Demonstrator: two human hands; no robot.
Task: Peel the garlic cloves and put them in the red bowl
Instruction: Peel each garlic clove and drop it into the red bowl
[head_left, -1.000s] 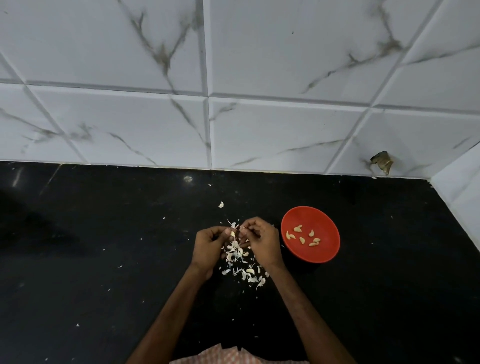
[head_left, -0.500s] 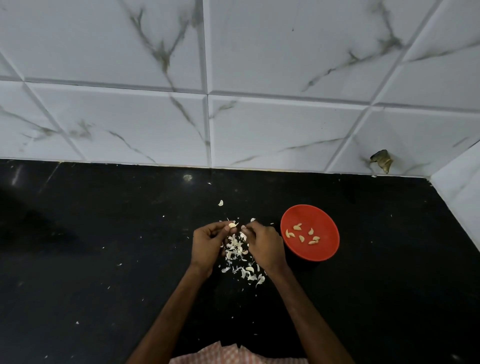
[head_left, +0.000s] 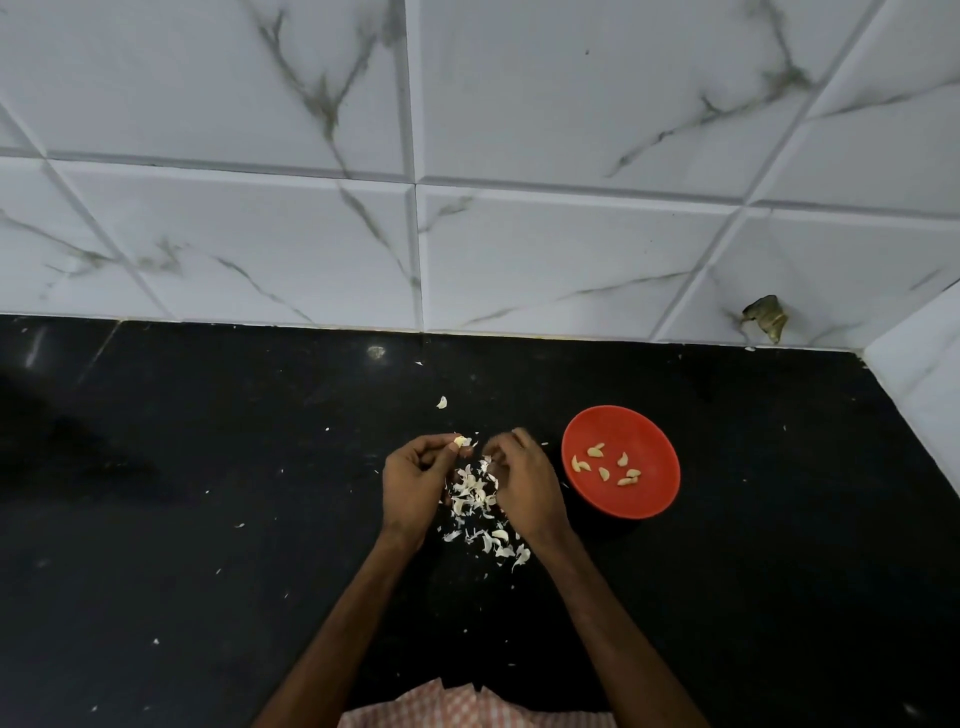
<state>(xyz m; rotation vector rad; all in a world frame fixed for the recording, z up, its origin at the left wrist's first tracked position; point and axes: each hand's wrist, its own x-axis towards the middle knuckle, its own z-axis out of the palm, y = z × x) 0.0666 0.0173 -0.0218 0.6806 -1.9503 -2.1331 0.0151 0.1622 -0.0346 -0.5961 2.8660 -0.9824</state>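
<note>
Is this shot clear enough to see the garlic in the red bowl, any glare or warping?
Head view: peeled cloves in the red bowl read sharp; one small glare spot on the black counter; wide-angle lens skews the wall tile seams.

The one head-worn wide-angle camera looks forward and steeply down, close over the black desk (head_left: 208, 545), facing the marble-tiled wall (head_left: 571, 104) across the upper half, with the left hand (head_left: 415, 483) and right hand (head_left: 524, 488) centred below.

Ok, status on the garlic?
Left hand pinching a clove. Right hand curled beside it, grip unclear. Six peeled cloves in red bowl. Peel scraps between hands, nothing blocking bowl.
</note>
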